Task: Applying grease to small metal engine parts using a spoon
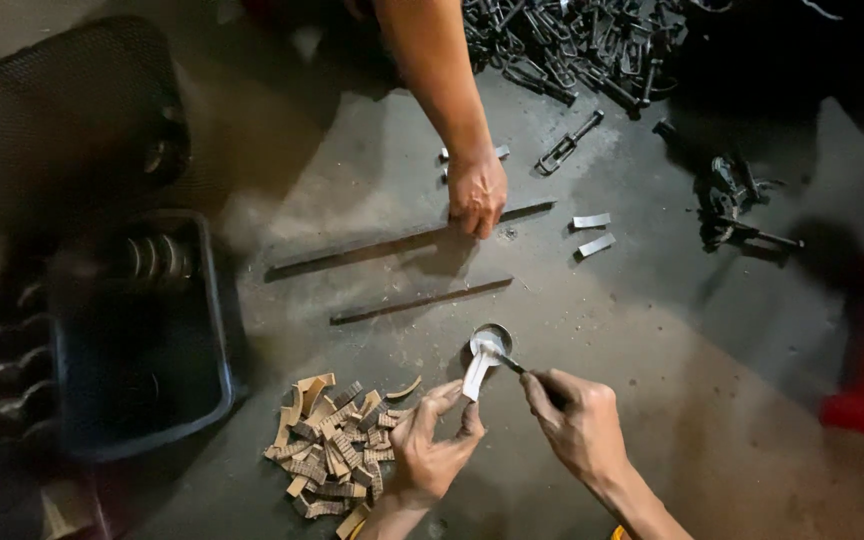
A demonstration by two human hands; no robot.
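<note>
On the grey surface (652,330) a dark bin (142,350) sits at your left, near a pile of tan curved strips (337,445). Another person's hand (476,192) presses a long metal bar (407,240). Your left hand (432,450) pinches a pale strip (476,372); your right hand (577,420) grips a thin brush (512,365) over a small tin (492,340).

A small workshop, with work done low on a stained, dusty grey concrete floor (652,400). A heap of dark metal clips and links (572,45) lies at the top, 2 long flat steel bars (392,245) lie across the middle, a pile of tan ribbed lining pieces (337,440) sits beside a dark plastic tub (217,330).
</note>
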